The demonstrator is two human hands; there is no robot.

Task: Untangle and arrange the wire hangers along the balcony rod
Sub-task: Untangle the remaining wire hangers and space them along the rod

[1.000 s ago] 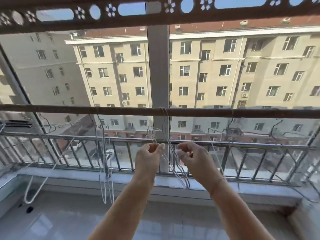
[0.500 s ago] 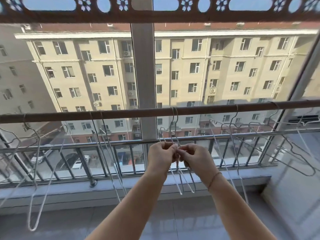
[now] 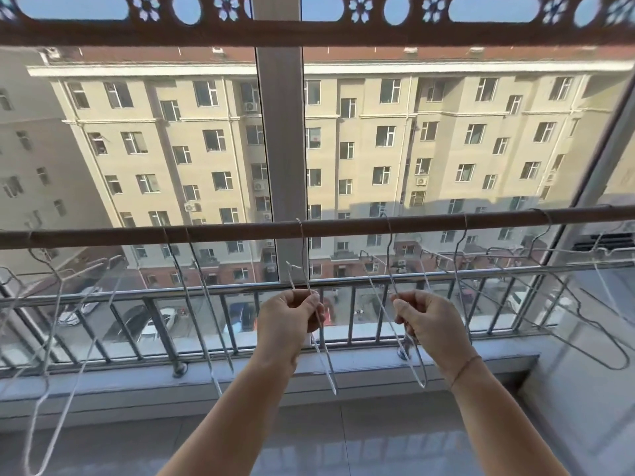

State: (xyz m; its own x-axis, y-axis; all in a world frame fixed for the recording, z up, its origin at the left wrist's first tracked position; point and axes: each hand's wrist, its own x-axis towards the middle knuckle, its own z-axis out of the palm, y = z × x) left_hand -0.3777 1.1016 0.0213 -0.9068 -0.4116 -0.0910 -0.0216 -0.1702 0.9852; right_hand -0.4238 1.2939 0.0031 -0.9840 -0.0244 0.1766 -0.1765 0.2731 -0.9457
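Observation:
A brown balcony rod runs across the whole view at mid height. Thin white wire hangers hang from it by their hooks. My left hand grips one hanger whose hook sits on the rod just right of the window post. My right hand grips a second hanger hooked further right on the rod. The two held hangers hang apart from each other. Two more hangers dangle to the left, and several tilted ones crowd the right end.
A metal railing with vertical bars stands behind the hangers, above a pale sill. A thick window post rises at centre. A white wall closes the right side. More hangers hang at far left.
My hands were together on one bunch of hangers at the centre. They have drawn apart, the right hand carrying one hanger rightward along the rod. The view has shifted right.

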